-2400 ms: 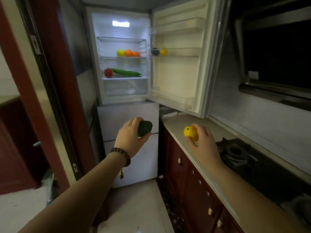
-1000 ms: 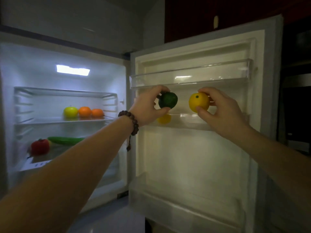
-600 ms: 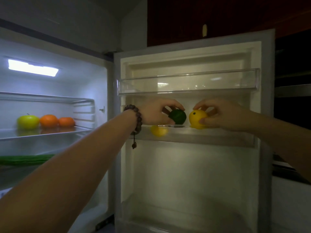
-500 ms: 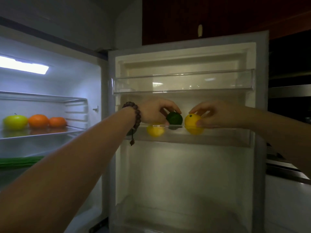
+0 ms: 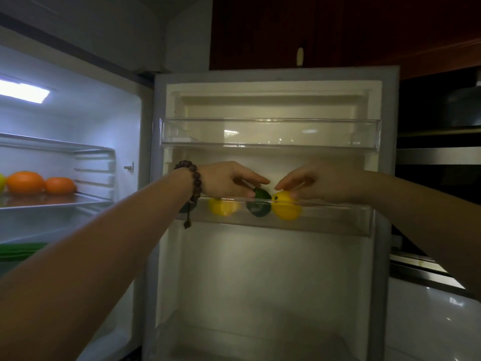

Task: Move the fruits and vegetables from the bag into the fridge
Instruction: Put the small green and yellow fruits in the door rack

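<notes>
Both hands reach into the middle door bin (image 5: 338, 217) of the open fridge door. My left hand (image 5: 229, 182), a bead bracelet on its wrist, holds a dark green fruit (image 5: 260, 204) from above with fingertips and thumb. My right hand (image 5: 315, 182) pinches a yellow fruit (image 5: 286, 208) from above, right beside the green one. Both fruits sit low in the bin behind its clear wall. Another yellow fruit (image 5: 222, 205) lies in the same bin to the left. A dark shape shows behind my left wrist.
The upper door bin (image 5: 270, 134) holds nothing. Inside the fridge at left, two oranges (image 5: 39, 182) lie on a glass shelf (image 5: 52, 201), and a green vegetable (image 5: 18, 250) lies on the shelf below. Dark cabinets stand above and an appliance at right.
Both hands carried the fruits from in front of the door down into the middle bin. The green and yellow fruits now sit lower, behind the bin's clear wall.
</notes>
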Tool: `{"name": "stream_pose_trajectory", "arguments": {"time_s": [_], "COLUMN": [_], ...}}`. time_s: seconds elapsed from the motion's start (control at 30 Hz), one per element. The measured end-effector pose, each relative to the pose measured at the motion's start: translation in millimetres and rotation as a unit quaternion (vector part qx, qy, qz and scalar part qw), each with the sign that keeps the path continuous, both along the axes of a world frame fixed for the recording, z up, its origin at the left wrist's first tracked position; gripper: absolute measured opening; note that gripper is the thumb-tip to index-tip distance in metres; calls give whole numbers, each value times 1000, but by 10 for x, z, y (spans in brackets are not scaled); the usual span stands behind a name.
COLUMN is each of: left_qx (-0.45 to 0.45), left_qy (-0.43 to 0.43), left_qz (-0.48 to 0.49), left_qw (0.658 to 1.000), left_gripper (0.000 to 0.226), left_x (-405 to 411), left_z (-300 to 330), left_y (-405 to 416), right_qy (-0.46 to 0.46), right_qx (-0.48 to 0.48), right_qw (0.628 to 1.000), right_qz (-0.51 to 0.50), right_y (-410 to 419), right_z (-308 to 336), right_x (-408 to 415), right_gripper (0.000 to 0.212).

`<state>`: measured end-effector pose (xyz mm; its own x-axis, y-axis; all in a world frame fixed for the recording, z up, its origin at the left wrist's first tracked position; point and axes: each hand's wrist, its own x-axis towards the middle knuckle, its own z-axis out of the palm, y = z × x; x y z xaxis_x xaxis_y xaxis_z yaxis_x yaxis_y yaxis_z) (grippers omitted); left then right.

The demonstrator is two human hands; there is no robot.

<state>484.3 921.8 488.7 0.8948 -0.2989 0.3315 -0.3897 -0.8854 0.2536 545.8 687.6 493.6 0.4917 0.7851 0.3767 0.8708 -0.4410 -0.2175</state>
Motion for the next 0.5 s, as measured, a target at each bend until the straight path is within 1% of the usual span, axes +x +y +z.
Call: {"name": "stream_pose_trajectory", "arguments": {"time_s": [0.1,0.2,0.33,0.4,0.5], "left_qx": [3,-4,-38,-30,-36], "left_qy": [-36,-72,-148,-189,-208], "left_qz": [10,16,2,-7,-25], "left_qw": [999,997,988,981,977], "left_gripper": [42,41,42,42,41], "left_x": [-64,-120,-156,-146,-132], "left_z": [-22,-52,-144,-201,-263], "left_y": [21,30,-47,-143,-349], "right_qy": [-40,-62,-103,-115,-126], "right_qx": [23,46,68,78,86], "right_qw": [999,997,992,989,986], "right_qz": [-11,-20,-41,-54,-70], "right_y": [49,69,18,-40,-179], "right_z": [-48,-87,-138,-168,-214], "right_x": [-29,-61,-101,-129,-191], "right_gripper": [27,26,27,29,29]}}
